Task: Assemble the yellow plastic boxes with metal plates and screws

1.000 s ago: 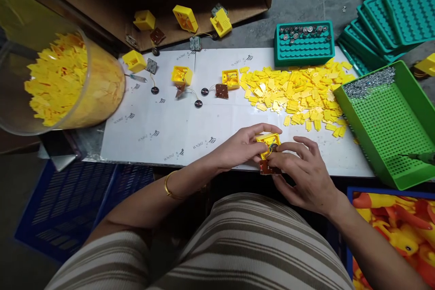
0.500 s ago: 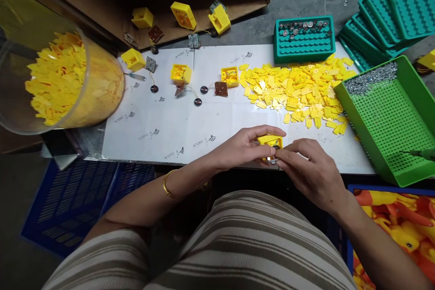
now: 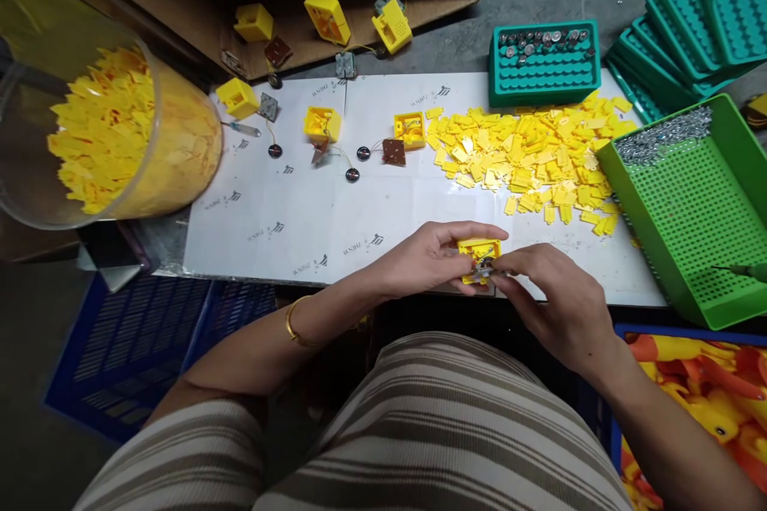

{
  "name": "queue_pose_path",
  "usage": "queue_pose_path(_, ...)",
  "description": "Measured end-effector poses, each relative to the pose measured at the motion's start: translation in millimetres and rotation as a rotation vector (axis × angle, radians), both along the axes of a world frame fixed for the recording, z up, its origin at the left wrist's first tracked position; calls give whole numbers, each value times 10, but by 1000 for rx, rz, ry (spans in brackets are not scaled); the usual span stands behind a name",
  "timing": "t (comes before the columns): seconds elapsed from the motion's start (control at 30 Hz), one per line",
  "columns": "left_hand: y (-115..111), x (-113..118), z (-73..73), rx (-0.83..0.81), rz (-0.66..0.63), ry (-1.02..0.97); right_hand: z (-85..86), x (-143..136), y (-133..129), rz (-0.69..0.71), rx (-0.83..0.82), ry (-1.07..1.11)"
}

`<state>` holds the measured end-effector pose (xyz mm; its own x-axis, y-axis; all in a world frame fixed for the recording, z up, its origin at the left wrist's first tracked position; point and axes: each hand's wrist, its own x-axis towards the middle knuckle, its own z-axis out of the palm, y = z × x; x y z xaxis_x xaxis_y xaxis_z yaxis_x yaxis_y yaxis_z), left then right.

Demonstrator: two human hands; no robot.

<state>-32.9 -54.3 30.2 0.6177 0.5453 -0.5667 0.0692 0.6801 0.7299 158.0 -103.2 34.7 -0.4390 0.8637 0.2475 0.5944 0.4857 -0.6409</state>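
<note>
A: What looks different from a moment ago?

B: The whole view slid a bit; the worktop [image 3: 288,215] and the big clear tub [image 3: 113,136] of yellow bits sit a little more to the right now; the brown board that hung under the hands a second ago is gone from sight; the right hand [image 3: 551,303] has come in closer to the little box.

A: Where is the little box?

B: The small yellow box [image 3: 478,250] is at the near edge of the worktop, right in front of the person, between the two hands; the pile of flat yellow pieces [image 3: 527,160] lies behind it, and the green tray [image 3: 695,223] is off to the right.

A: Which way does it point?

B: Its open side faces up; its long side runs left to right, along the worktop edge.

A: What are the hands doing?

B: The left hand [image 3: 428,259] is curled around the box, thumb on the far side, fingers on the near side, gripping it; the right hand has its fingertips pinched narrow on a tiny silver part [image 3: 482,273] at the box's front; I cannot tell what that part is.
</note>
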Motion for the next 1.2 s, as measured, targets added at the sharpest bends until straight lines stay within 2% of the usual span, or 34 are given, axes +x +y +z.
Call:
queue_pose_path(0.1, -27, -24, -44, 3, -19, -14, 12, 0, 23, -34, -145, 65)
queue_pose_path(0.17, -40, -45, -62, -34, -28, -56, 20, 3, 35, -58, -181, 98)
queue_pose_path(0.3, -49, -75, -68, -86, -31, -137, 20, 5, 60, -67, -173, 118)
queue_pose_path(0.47, -51, -83, -59, 8, -56, -149, 18, -14, 87, -106, -145, 110)
queue_pose_path(0.83, -94, 22, 21, 178, -11, 7, 57, -64, 51, -160, -105, 106)
queue_pose_path(0.93, -84, 6, 37, 73, -13, -43, 58, -41, 52, -133, -106, 111)
queue_pose_path(1.1, -62, -50, 47, -243, 28, -222, 77, 5, 86, -71, -115, 143)
queue_pose_path(1.2, -65, -59, 38, -322, 29, -271, 97, 11, 123, -16, -135, 107)
